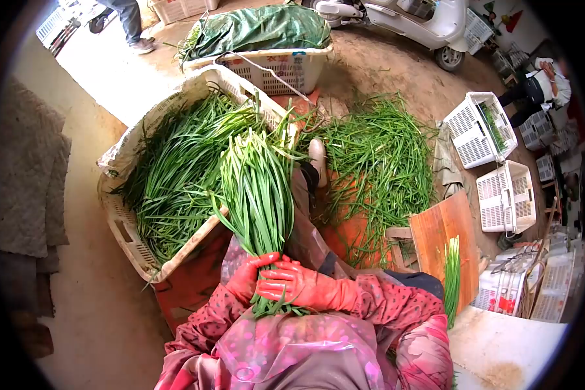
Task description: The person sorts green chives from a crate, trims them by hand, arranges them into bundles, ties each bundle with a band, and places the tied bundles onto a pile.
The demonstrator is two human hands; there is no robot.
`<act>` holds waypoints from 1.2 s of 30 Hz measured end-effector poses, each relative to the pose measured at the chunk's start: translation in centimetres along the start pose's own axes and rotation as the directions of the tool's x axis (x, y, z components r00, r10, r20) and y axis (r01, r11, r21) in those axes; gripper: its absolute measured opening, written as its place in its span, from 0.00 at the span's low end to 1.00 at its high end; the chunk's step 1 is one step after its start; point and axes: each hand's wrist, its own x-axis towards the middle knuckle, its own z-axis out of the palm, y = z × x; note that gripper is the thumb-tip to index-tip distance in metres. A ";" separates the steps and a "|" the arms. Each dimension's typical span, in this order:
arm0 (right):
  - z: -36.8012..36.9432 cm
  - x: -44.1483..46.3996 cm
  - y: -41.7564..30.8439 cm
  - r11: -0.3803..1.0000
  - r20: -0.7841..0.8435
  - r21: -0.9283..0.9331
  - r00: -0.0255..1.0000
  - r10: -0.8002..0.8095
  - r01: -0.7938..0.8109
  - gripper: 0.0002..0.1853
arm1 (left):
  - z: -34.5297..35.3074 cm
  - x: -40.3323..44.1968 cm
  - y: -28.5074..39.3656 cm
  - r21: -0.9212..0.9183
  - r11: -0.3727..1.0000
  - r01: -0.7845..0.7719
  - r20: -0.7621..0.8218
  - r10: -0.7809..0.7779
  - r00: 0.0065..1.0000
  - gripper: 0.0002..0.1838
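Note:
A thick bunch of garlic chives (259,195) rests over my lap, its pale ends pointing away from me and green tips toward my body. My left hand (244,275), in a red rubber glove, wraps the lower part of the bunch from the left. Across the front of it lies my right hand (298,286), gloved the same way, with its fingers closed over the leaves. Just beyond and to the left, a large crate (125,237) holds many loose chives (175,169). The bunch overlaps the crate's near right side.
Loose leaves (383,162) cover the floor on the right. A small bundle (452,273) lies on a wooden board (429,231). Ahead stands a crate (273,70) under a green cover (266,29). White baskets (469,140), a scooter (409,19) and other people are farther off.

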 end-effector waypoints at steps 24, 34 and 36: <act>7.3 -2.9 12.7 -0.608 0.259 0.692 0.652 0.713 0.389 0.24 | 6.6 -6.9 10.5 0.888 0.445 0.115 -0.089 -0.080 0.993 0.07; 6.7 -8.1 17.2 -0.369 0.080 0.650 0.423 0.903 0.664 0.23 | -4.7 -4.7 7.7 0.840 0.485 0.242 -0.228 -0.088 0.970 0.05; 7.0 -8.3 18.2 -0.351 0.045 0.620 0.414 0.909 0.701 0.22 | -5.4 -5.0 7.6 0.847 0.469 0.252 -0.237 -0.091 0.967 0.06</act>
